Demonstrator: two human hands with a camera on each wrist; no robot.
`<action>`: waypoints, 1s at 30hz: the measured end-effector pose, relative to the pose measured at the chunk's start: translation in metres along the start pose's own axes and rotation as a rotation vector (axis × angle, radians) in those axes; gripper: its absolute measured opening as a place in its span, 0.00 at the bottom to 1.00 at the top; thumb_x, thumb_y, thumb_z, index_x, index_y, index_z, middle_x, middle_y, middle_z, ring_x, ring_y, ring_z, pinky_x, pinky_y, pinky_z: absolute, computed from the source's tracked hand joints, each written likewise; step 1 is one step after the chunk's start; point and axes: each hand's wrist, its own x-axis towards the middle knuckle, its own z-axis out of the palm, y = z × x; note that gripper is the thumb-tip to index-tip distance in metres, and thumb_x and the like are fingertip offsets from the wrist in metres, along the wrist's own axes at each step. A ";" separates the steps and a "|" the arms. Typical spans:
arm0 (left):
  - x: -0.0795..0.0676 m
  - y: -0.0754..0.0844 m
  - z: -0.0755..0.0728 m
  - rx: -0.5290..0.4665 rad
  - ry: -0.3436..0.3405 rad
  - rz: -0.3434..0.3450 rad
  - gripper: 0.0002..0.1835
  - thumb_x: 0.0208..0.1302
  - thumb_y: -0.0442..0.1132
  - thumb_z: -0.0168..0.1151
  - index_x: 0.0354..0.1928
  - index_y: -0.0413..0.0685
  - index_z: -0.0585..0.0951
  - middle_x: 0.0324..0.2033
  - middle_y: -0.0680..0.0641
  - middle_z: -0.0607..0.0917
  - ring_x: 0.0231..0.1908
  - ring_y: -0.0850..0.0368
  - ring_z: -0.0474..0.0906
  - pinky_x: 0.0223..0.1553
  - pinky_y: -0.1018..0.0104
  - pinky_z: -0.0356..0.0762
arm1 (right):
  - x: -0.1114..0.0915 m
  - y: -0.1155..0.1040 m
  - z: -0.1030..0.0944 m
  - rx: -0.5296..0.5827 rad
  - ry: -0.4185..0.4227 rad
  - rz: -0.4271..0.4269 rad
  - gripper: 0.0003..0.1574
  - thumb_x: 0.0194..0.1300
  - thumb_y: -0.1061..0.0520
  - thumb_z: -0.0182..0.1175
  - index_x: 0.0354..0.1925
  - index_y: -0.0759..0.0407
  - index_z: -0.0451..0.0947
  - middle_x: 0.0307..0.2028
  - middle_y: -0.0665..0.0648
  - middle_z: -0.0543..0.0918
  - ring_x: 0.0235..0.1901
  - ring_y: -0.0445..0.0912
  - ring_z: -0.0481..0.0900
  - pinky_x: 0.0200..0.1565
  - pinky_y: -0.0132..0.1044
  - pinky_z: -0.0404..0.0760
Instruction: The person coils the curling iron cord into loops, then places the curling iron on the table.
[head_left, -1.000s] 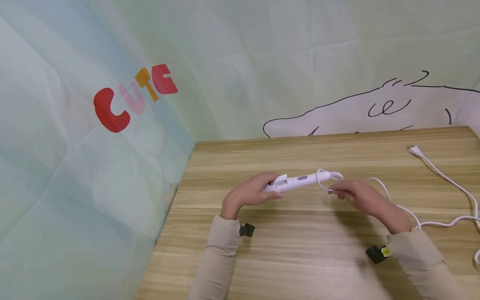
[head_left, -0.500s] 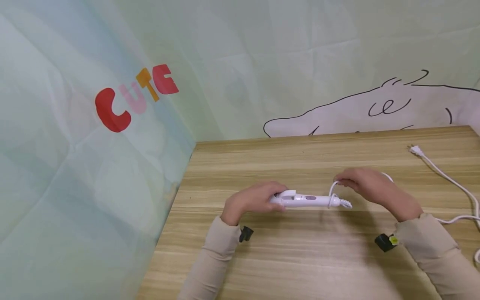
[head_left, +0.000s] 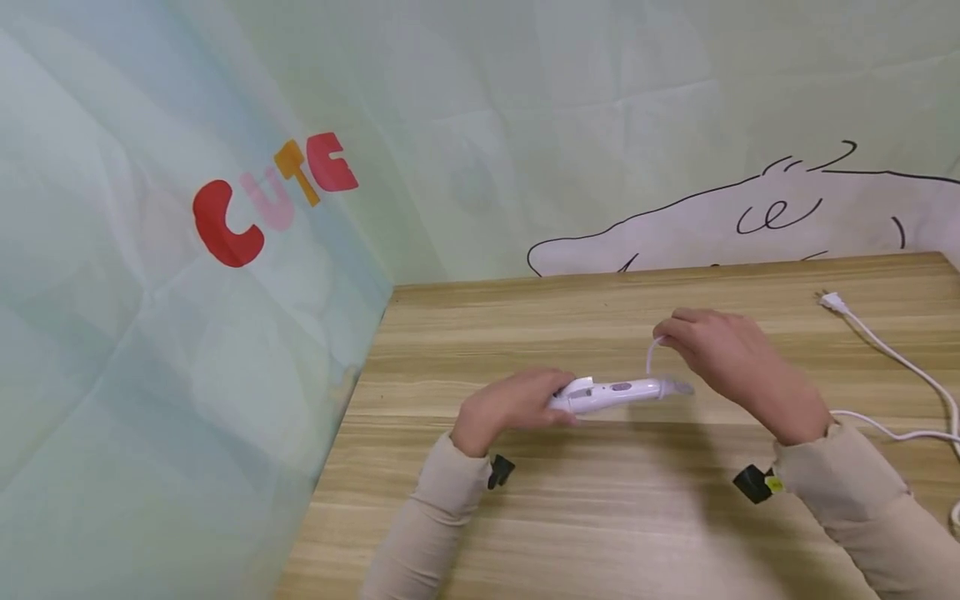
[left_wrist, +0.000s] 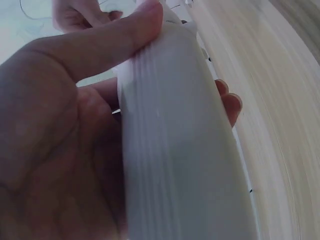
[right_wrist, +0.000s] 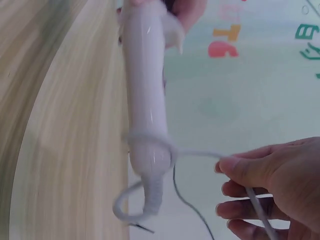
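Note:
In the head view my left hand (head_left: 513, 407) grips a white curling iron (head_left: 615, 393) by its lever end, holding it over the table with its cord end to the right. The left wrist view shows the thumb along the ribbed white body (left_wrist: 175, 135), with fingertips showing past its far side. My right hand (head_left: 723, 354) pinches the white cord (right_wrist: 200, 153) between thumb and fingers, up and right of the iron. In the right wrist view the cord loops once around the handle's end, above the coiled strain relief (right_wrist: 152, 192).
The wooden table (head_left: 585, 517) runs back to a printed cloth wall (head_left: 540, 125). A white two-pin plug (head_left: 831, 302) lies at the back right, its cord trailing along the right side. Small dark cameras (head_left: 501, 471) are strapped at both wrists.
The right hand, cord pinched, has moved up and away from me. The iron swung from tilted to nearly level, shifted slightly right, then tilted a little again; the left hand keeps its grip.

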 end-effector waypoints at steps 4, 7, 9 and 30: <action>0.002 -0.004 -0.001 -0.052 0.005 -0.060 0.17 0.63 0.49 0.63 0.47 0.48 0.74 0.35 0.53 0.77 0.34 0.60 0.71 0.38 0.69 0.70 | -0.004 -0.010 -0.002 0.000 0.038 0.051 0.05 0.61 0.59 0.63 0.38 0.56 0.82 0.31 0.51 0.82 0.23 0.44 0.78 0.20 0.38 0.70; 0.004 -0.008 -0.002 -0.090 0.014 -0.080 0.16 0.64 0.48 0.62 0.47 0.47 0.73 0.35 0.52 0.76 0.33 0.60 0.71 0.37 0.69 0.70 | -0.008 -0.016 -0.002 0.045 0.041 0.123 0.06 0.62 0.59 0.62 0.39 0.56 0.82 0.31 0.51 0.82 0.22 0.41 0.73 0.20 0.35 0.67; 0.005 -0.011 -0.003 -0.101 0.022 -0.085 0.16 0.65 0.48 0.61 0.47 0.46 0.73 0.35 0.51 0.77 0.33 0.59 0.72 0.36 0.68 0.70 | -0.010 -0.021 -0.002 0.103 0.019 0.175 0.07 0.63 0.60 0.62 0.40 0.58 0.82 0.31 0.52 0.83 0.21 0.41 0.70 0.22 0.34 0.66; -0.003 -0.028 -0.018 -0.166 0.126 -0.053 0.19 0.67 0.46 0.59 0.52 0.43 0.72 0.36 0.48 0.76 0.35 0.56 0.71 0.38 0.65 0.69 | -0.025 -0.028 0.021 0.775 -0.213 0.376 0.19 0.68 0.65 0.54 0.56 0.72 0.73 0.29 0.56 0.83 0.27 0.46 0.83 0.31 0.33 0.82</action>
